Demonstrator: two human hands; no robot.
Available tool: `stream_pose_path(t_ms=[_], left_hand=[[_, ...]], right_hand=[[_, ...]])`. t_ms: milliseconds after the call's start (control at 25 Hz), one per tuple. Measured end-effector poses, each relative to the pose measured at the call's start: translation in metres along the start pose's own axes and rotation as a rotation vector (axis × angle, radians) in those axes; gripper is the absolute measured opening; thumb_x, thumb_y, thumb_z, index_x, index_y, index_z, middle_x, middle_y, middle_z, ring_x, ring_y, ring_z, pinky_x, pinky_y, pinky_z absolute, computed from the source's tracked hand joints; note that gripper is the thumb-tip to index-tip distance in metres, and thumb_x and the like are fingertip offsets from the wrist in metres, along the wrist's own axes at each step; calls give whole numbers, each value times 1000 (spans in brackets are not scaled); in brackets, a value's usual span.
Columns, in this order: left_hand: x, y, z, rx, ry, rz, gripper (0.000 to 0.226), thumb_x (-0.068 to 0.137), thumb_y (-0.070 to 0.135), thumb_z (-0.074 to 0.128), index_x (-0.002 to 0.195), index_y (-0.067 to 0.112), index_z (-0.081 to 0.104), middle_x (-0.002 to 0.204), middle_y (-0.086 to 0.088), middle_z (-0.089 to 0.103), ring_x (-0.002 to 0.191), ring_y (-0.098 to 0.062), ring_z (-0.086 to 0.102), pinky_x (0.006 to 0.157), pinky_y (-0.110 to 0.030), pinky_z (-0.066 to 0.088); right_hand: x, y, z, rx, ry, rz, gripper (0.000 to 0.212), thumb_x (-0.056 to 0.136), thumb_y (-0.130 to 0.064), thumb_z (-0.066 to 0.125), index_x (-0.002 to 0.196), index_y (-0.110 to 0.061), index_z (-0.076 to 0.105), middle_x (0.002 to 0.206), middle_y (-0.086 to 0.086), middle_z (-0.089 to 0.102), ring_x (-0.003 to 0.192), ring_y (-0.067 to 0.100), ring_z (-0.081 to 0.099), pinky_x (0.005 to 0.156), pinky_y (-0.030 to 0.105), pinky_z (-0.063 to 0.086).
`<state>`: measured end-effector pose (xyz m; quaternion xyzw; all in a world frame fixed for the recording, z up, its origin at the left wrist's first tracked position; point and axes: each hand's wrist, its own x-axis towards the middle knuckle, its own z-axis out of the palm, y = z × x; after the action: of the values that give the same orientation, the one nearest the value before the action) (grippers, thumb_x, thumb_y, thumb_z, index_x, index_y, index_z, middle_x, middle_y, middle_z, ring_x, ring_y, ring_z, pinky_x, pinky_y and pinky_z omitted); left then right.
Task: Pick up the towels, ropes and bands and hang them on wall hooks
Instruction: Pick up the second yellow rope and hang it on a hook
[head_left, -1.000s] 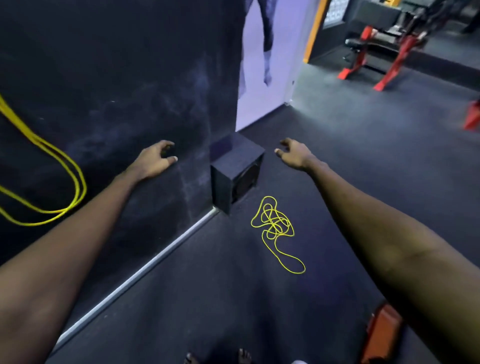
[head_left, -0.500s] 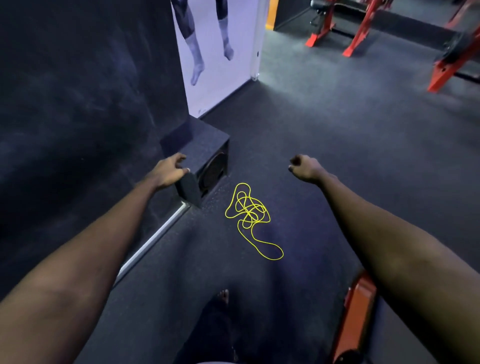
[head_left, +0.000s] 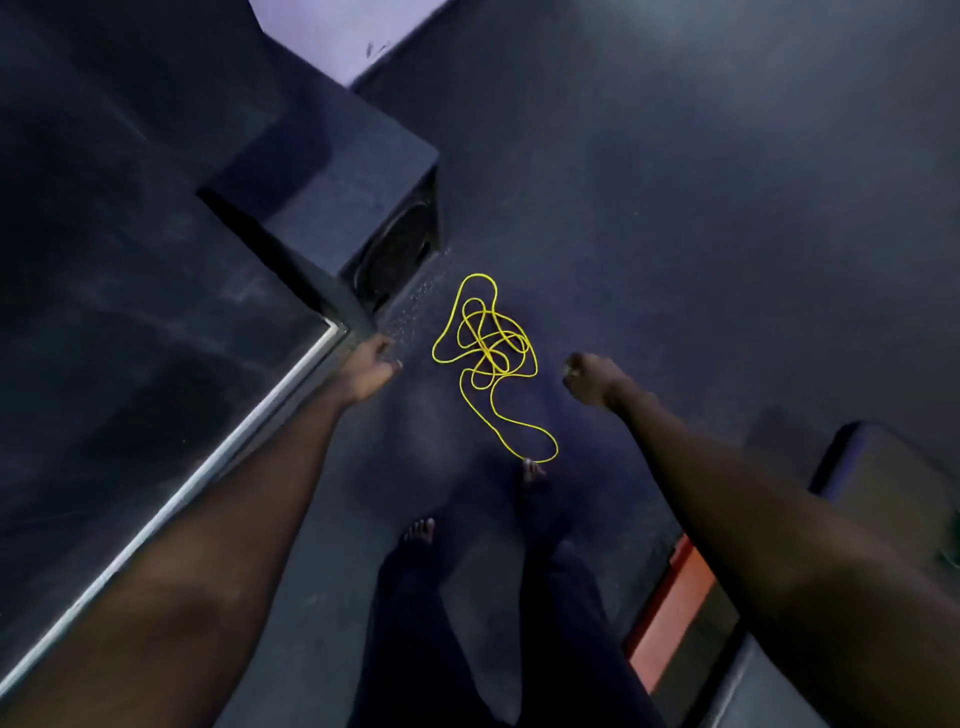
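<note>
A thin yellow rope (head_left: 488, 353) lies in a loose tangle on the dark floor, one long loop trailing toward my feet. My left hand (head_left: 371, 366) hovers just left of the tangle with its fingers loosely curled and nothing in it. On the other side, my right hand (head_left: 589, 378) is curled into a loose fist, also holding nothing. Neither hand touches the rope. No hooks are in view.
A dark speaker box (head_left: 363, 208) stands on the floor against the dark wall (head_left: 130, 312), just beyond the rope. An orange and dark bench (head_left: 685, 597) sits at the lower right. My bare feet (head_left: 421, 530) stand just short of the rope's loop.
The view has tipped down and moved closer to the rope. Both hands have lowered to either side of the tangle, and the left hand has come off the speaker box.
</note>
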<state>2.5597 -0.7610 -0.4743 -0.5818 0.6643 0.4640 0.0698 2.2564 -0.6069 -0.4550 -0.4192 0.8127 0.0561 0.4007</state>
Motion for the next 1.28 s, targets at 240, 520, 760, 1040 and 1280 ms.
stream_pose_path(t_ms=[240, 520, 760, 1040, 1280], left_hand=[[185, -70, 123, -21, -34, -168, 40, 87, 19, 66, 125, 9, 59, 124, -13, 64, 116, -29, 60, 101, -35, 46], [385, -148, 273, 210, -119, -139, 44, 92, 21, 56, 134, 8, 53, 131, -21, 60, 121, -35, 57, 102, -40, 45], [501, -191, 370, 398, -94, -39, 47, 95, 16, 53, 140, 7, 43, 141, -22, 46, 129, -40, 45, 102, -42, 38], [546, -218, 408, 670, 105, 4, 59, 89, 28, 65, 140, 11, 39, 146, -19, 32, 134, -36, 35, 107, -46, 32], [521, -213, 385, 450, 7, -53, 21, 89, 30, 54, 104, 16, 56, 119, -16, 62, 118, -35, 54, 105, -44, 34]], right_hand=[[173, 30, 61, 41, -53, -69, 24, 95, -12, 46, 107, 4, 60, 112, 27, 66, 102, 40, 64, 76, 40, 49], [394, 93, 210, 155, -10, -45, 18, 92, -7, 52, 105, 2, 61, 108, 25, 66, 102, 39, 64, 72, 38, 42], [500, 132, 314, 264, 97, -92, 18, 93, -7, 50, 106, -8, 63, 111, 15, 67, 102, 31, 63, 76, 26, 37], [536, 146, 341, 272, 201, -191, 19, 94, -6, 49, 108, -8, 62, 111, 12, 65, 97, 25, 61, 76, 29, 41], [524, 131, 314, 247, 178, -187, 20, 96, -8, 48, 112, -9, 61, 112, 11, 66, 97, 24, 62, 73, 27, 38]])
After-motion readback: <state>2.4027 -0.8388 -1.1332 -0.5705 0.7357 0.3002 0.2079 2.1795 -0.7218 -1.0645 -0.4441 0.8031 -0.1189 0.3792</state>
